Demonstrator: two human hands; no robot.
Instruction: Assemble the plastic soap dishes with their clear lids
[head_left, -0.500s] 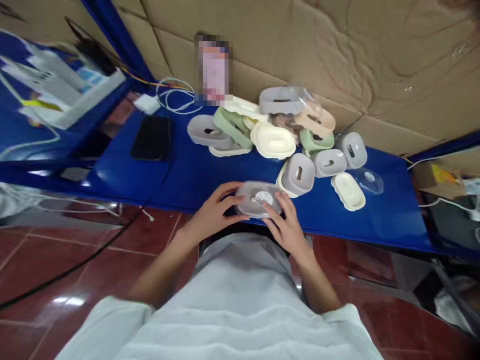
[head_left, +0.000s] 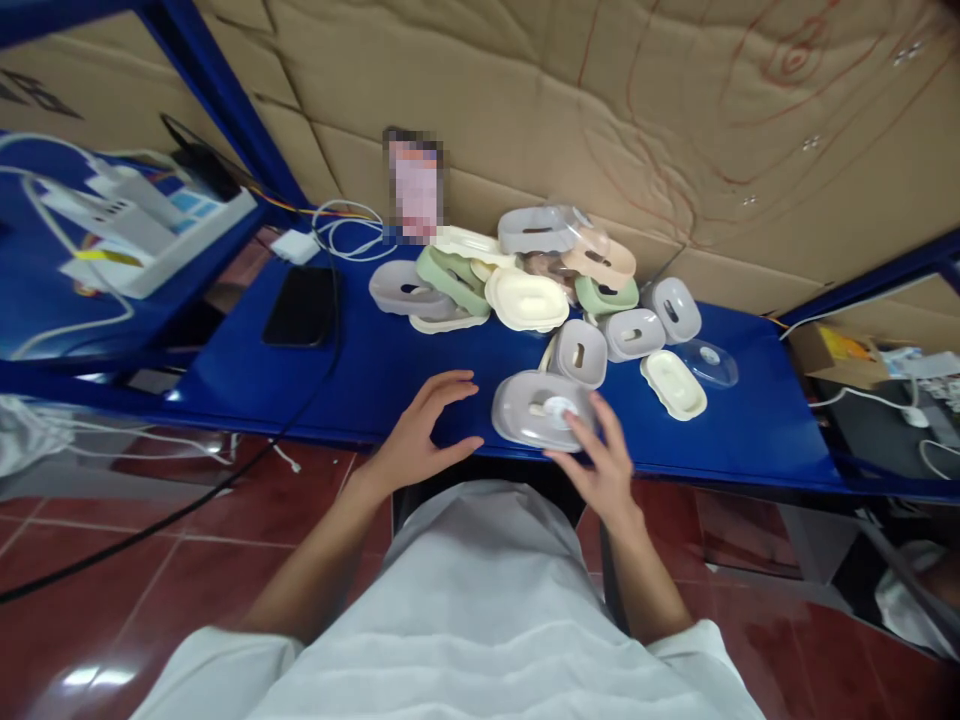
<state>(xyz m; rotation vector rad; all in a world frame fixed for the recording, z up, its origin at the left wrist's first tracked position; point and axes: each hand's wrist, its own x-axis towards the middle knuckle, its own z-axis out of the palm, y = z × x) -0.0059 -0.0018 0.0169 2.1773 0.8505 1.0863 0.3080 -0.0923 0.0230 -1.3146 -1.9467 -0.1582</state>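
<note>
A grey oval plastic box with a clear lid (head_left: pixel 517 412) and a round white label lies at the table's front edge. My right hand (head_left: pixel 604 460) grips its right end, fingers on top near the label and thumb at the front side. To the left, my left hand (head_left: pixel 420 435) is open, thumb and fingers spread, with a gap between it and the box. Just behind the box stands a grey slotted box (head_left: pixel 583 352). A cream lid-like tray (head_left: pixel 673 385) lies to the right, beside a loose clear lid (head_left: pixel 709 362).
Behind is a pile of grey, green, peach and cream parts, with a cream oval piece (head_left: pixel 527 298) in front. A black phone-like slab (head_left: pixel 302 305), a white adapter (head_left: pixel 295 245) and a dark cable lie left on the blue table (head_left: pixel 765 430). Cardboard (head_left: pixel 487 110) lines the back.
My left hand has let go of the lidded box and moved away leftward. The box has shifted right, with my right hand still on it. The camera view has tilted slightly.
</note>
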